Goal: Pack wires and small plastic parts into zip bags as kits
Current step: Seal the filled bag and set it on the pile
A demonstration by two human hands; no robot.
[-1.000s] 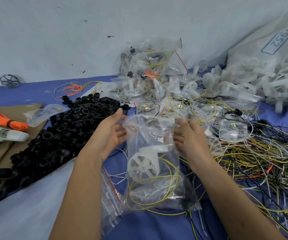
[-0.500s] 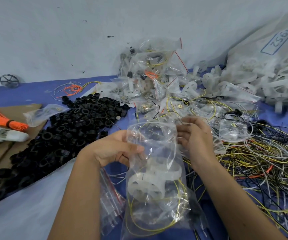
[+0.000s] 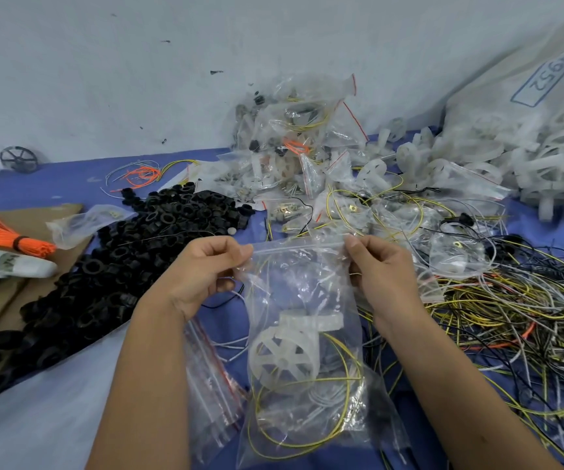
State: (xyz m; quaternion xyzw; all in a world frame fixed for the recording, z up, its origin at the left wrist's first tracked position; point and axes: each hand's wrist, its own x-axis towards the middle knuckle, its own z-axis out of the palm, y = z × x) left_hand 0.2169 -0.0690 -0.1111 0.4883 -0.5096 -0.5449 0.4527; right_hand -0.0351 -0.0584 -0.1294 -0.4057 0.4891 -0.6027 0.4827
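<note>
On the left of the counter [image 3: 53, 178] lie a bound bunch of orange wires [image 3: 6, 234] and a heap of black rings [image 3: 131, 252]. Just right of that heap the left hand [image 3: 202, 269] pinches the upper left corner of the zip bag [image 3: 302, 337], thumb and forefinger curled onto the seal strip. The bag hangs in front of the person, above the blue cover, with a white wheel part [image 3: 285, 356] and coiled yellow wire [image 3: 311, 412] settled low inside. The right hand [image 3: 380, 266] pinches the upper right corner in the same way; the hands are apart, the strip stretched between them. Further right sprawls the loose wire tangle [image 3: 517, 317].

The bag's long axis runs top to bottom, mouth up and away, its bottom toward the person.

Likely risks: the seal may close only partway if a wire loop rides up into the strip, and the weight low in the bag could pull a corner from a light pinch.
</note>
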